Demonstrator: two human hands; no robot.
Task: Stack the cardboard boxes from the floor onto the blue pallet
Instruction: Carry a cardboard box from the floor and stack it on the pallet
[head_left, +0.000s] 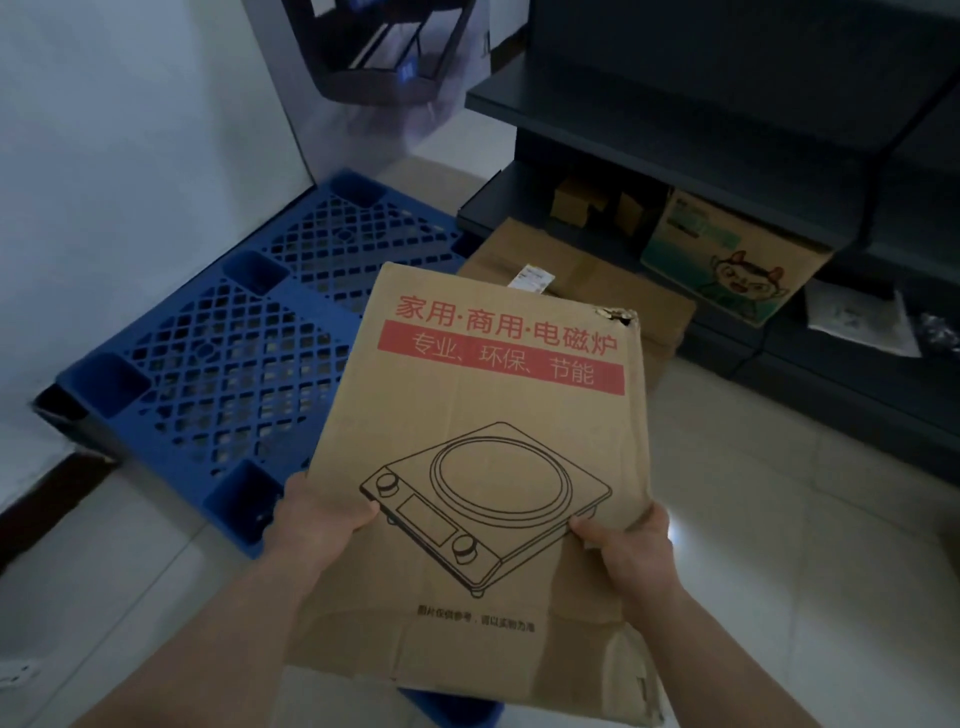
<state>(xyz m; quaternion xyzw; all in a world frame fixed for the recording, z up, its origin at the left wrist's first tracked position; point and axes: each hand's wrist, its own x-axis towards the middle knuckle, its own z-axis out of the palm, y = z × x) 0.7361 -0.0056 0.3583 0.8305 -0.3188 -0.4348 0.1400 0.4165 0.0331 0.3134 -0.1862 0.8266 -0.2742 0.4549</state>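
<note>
While I hold the cardboard box (483, 441) in the air, my left hand (324, 519) grips its left edge and my right hand (631, 551) grips its right edge, thumbs on top. The box's long axis points away from me. The blue pallet (218, 353) lies ahead-left, nearer to the left hand. The fingers below the box are hidden, and so is the pallet's near corner.

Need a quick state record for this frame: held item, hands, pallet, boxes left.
held: cooker box, tilted, raised off the floor, far right corner torn
left hand: grips the box's left edge
right hand: grips the box's right edge
pallet: blue pallet, beside the wall, no box on its visible part
left: plain box on the floor by the shelving; cartoon box on its low shelf
</note>
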